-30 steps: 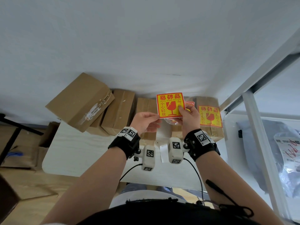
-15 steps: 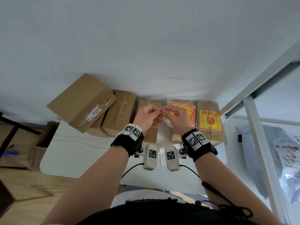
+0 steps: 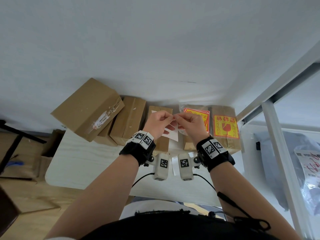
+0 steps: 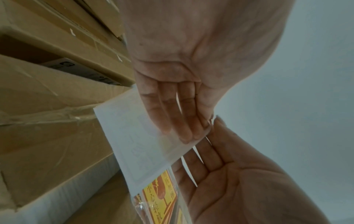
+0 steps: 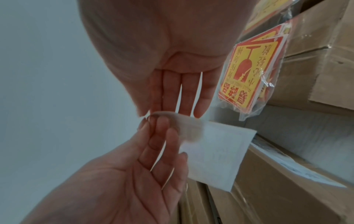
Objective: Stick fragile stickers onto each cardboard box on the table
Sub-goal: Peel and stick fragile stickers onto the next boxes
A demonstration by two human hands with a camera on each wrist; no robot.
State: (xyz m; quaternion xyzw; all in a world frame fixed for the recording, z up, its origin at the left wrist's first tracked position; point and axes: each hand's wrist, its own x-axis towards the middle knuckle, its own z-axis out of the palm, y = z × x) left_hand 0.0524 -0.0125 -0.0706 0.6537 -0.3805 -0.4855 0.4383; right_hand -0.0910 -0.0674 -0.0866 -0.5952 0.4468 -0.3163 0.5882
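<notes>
Both hands meet above the row of cardboard boxes and pinch one corner of a fragile sticker (image 3: 171,135), whose white back faces me. My left hand (image 3: 168,117) holds the corner from the left with thumb and fingertips, my right hand (image 3: 177,116) from the right. In the wrist views the white sheet (image 4: 138,136) (image 5: 216,151) hangs below the pinch. A clear bag of red-and-yellow stickers (image 3: 196,112) (image 5: 250,72) lies on one box. The far-right box (image 3: 223,110) carries a stuck sticker (image 3: 226,126). The bare box (image 3: 160,110) sits under my hands.
A large tilted box (image 3: 86,108) leans on a lower box at the left, with another bare box (image 3: 128,118) beside it. All stand along the wall on a white table (image 3: 83,163). A white frame post (image 3: 277,153) rises at the right.
The sticker, held up with its printed face towards me a second ago, has been lowered and turned white side up. Both hands have closed in on one corner.
</notes>
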